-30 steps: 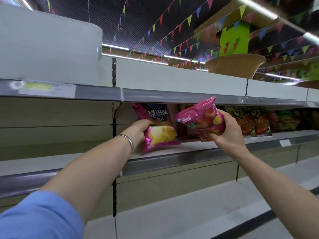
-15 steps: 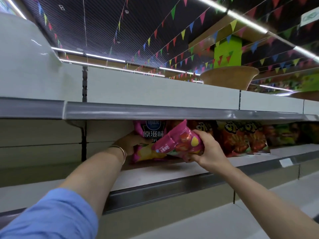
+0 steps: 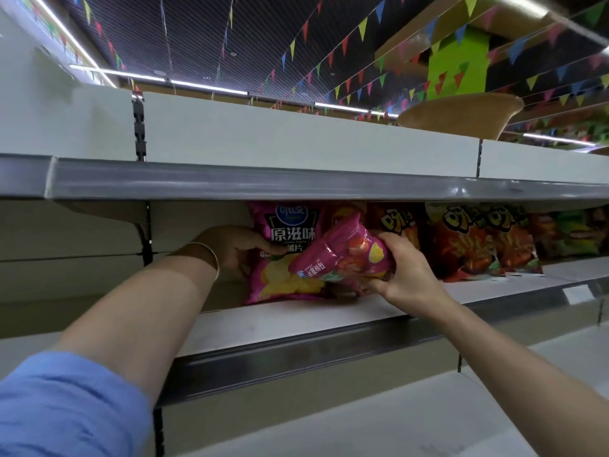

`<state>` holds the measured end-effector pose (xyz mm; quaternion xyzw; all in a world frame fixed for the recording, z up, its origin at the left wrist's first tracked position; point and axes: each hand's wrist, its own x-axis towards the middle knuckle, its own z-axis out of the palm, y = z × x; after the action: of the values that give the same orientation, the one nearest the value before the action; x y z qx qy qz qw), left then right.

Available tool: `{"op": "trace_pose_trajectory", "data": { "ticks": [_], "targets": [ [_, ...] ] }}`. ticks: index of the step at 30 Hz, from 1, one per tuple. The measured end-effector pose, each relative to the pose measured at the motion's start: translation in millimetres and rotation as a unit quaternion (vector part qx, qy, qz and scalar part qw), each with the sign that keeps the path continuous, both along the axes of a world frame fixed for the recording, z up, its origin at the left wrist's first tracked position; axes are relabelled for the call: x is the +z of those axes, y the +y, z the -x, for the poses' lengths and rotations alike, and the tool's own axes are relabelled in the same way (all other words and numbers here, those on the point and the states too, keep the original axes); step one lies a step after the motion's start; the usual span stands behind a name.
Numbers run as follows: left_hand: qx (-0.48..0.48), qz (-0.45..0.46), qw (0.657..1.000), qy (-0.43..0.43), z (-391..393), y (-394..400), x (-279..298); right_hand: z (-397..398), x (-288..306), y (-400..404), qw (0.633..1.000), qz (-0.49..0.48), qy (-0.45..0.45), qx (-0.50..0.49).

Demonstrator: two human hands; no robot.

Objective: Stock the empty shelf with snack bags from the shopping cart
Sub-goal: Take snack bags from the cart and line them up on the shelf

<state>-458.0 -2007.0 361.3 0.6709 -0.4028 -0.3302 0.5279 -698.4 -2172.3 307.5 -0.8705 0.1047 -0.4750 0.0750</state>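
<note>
From the head camera, the left hand (image 3: 235,247) grips the left edge of a pink chip bag (image 3: 285,255) standing upright on the shelf (image 3: 296,319), thumb across its front. The right hand (image 3: 403,273) curls its fingers round a second pink snack bag (image 3: 346,255), tilted and held just in front of the standing one, overlapping its right side; its lower end seems to hover just above the shelf, though the hand hides that spot. To the right, red-orange snack bags (image 3: 474,242) stand in a row on the same shelf. A thin bracelet (image 3: 211,255) circles the left wrist, and a blue sleeve (image 3: 66,410) covers the upper arm.
</note>
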Motion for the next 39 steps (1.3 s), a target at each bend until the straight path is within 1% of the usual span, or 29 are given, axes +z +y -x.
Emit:
{"op": "trace_pose_trajectory", "data": {
  "ticks": [5, 9, 12, 17, 25, 27, 29, 32, 34, 37, 39],
  "targets": [
    [0.021, -0.016, 1.000, 0.015, -19.8, 10.3, -5.7, -3.2, 1.8, 6.1, 1.000, 0.023, 0.008, 0.014],
    [0.063, 0.019, 0.998, 0.023, -25.1, 25.6, -6.5, 2.4, 2.3, 7.3, 0.998, 0.040, 0.009, 0.040],
    [0.093, 0.042, 0.995, 0.012, -26.3, 16.2, -9.5, 3.3, 2.5, 7.7, 0.997, 0.052, 0.017, 0.052],
    [0.077, 0.065, 0.995, 0.015, -27.0, -9.1, -14.2, 0.6, 3.3, 10.5, 0.995, 0.067, 0.029, 0.062],
    [0.103, 0.077, 0.991, 0.042, -27.7, -21.5, -13.3, -1.0, -0.7, 9.7, 0.996, 0.057, 0.034, 0.061],
    [0.121, 0.066, 0.990, 0.022, -25.9, -21.7, -13.1, -4.2, -0.3, 11.3, 0.996, 0.064, 0.035, 0.055],
    [0.141, 0.047, 0.989, -0.016, -16.7, -19.1, -10.3, -7.3, -0.5, 13.6, 0.995, 0.074, 0.039, 0.053],
    [0.200, 0.032, 0.975, -0.094, -4.1, -14.3, -5.0, -11.1, -0.4, 16.9, 0.993, 0.092, 0.049, 0.059],
    [0.218, 0.028, 0.967, -0.130, -2.6, -11.6, -2.7, -13.2, 0.0, 19.4, 0.991, 0.103, 0.061, 0.061],
    [0.238, 0.022, 0.957, -0.166, -10.5, -3.9, 0.9, -17.0, 0.0, 22.6, 0.988, 0.121, 0.075, 0.062],
    [0.229, 0.016, 0.958, -0.170, -9.7, 5.1, 5.1, -18.8, -0.1, 25.1, 0.986, 0.129, 0.081, 0.062]
  ]
}}
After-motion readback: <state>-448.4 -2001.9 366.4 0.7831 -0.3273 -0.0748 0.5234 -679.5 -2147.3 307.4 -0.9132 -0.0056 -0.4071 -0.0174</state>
